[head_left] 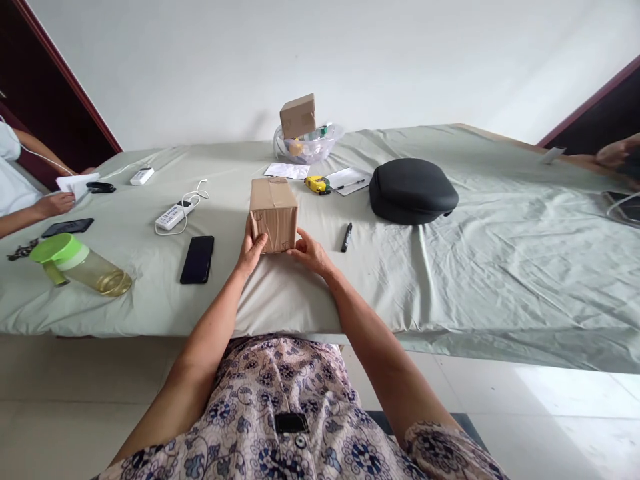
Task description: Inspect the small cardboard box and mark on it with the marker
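Observation:
A small brown cardboard box (273, 213), sealed with tape, stands on the grey-green cloth of the table (450, 267) right in front of me. My left hand (250, 248) presses against its left side with the fingers flat along the wall. Against the box's lower right corner rests my right hand (309, 252), fingers curled on the front edge. Both hands hold the box between them. A black marker (347, 237) lies just right of my right hand, and a black phone (197, 259) lies to the left.
A black case (413, 190) sits to the right, a clear bowl (307, 145) with a second box (298, 115) at the back, a yellow tape measure (317, 184), papers, a white power strip (174, 215), a green-lidded bottle (80, 265). Other people's hands at far left (53, 203) and far right (617, 153).

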Tool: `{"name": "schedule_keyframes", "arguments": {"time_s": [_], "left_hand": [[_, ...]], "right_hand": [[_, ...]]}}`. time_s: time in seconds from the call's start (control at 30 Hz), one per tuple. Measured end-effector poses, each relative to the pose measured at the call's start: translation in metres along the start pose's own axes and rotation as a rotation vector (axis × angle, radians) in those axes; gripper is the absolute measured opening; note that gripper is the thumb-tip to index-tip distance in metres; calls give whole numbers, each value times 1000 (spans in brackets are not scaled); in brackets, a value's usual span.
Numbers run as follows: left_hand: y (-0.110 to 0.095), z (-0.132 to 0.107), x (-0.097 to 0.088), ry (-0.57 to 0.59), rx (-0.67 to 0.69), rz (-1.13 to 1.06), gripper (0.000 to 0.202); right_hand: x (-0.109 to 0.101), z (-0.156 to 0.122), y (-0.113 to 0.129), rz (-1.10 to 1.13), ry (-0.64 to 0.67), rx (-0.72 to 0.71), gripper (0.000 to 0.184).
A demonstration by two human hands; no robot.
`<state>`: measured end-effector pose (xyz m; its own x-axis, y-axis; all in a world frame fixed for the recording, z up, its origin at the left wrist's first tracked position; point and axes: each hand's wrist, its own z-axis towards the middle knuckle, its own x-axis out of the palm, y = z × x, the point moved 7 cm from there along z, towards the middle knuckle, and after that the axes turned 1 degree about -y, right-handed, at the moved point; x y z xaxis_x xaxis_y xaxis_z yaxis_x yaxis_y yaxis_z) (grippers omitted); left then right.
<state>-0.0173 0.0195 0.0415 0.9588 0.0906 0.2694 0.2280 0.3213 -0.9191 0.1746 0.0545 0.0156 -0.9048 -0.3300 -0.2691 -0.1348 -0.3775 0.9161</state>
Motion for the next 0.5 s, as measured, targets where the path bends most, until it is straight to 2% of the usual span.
{"name": "schedule_keyframes", "arguments": {"time_s": [0.07, 0.27, 0.4, 0.5], "left_hand": [[-2, 0, 2, 19, 62, 86, 92], [1, 0, 5, 59, 119, 225, 117], [5, 2, 3, 67, 102, 224, 117], [12, 4, -7, -16, 70, 217, 113]], "right_hand": [[-3, 1, -2, -4, -21, 5, 94], [-6, 3, -2, 70, -105, -30, 84], [-5, 2, 2, 30, -113, -44, 81], [-4, -1, 6, -24, -113, -66, 77]]}}
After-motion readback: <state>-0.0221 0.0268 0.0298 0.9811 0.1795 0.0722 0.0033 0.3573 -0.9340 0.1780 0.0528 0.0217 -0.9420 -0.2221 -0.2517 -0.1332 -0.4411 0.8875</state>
